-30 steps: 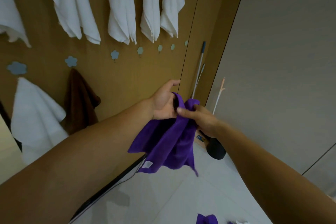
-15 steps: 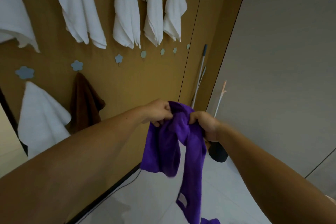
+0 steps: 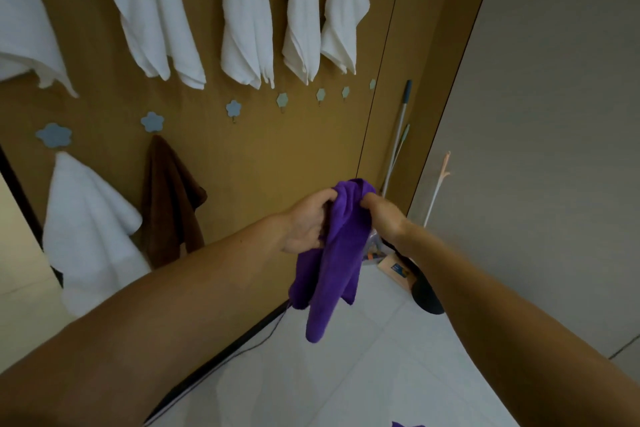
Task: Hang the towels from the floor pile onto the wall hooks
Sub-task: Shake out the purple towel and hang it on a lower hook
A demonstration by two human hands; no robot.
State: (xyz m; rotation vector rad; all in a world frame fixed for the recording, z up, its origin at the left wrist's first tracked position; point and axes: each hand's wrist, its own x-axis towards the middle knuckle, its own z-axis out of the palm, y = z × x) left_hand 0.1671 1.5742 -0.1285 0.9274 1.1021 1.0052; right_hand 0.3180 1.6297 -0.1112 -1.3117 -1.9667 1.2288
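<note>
- A large white towel hangs at the lower left of the frame, under a blue flower-shaped hook.
- Just right of it, a brown towel hangs from the next flower hook.
- A row of white towels hangs across the top of the frame on the tan wall. Below them a line of small flower hooks rises toward the right.
- The left hand, at centre frame, grips the upper left side of the purple towel, its fingers curled and clamped on the cloth.
- The purple towel is held in the air in front of the wall, bunched at the top between both hands. Its folds hang down over the white tiled floor.
- The right hand pinches the bunched top of the towel from the right, with its fingers closed on the fabric.
- Right of the hands, a long-handled mop leans in the corner, and a thin pink stick stands against the grey wall.
- A scrap of purple cloth lies on the floor at the bottom edge.
</note>
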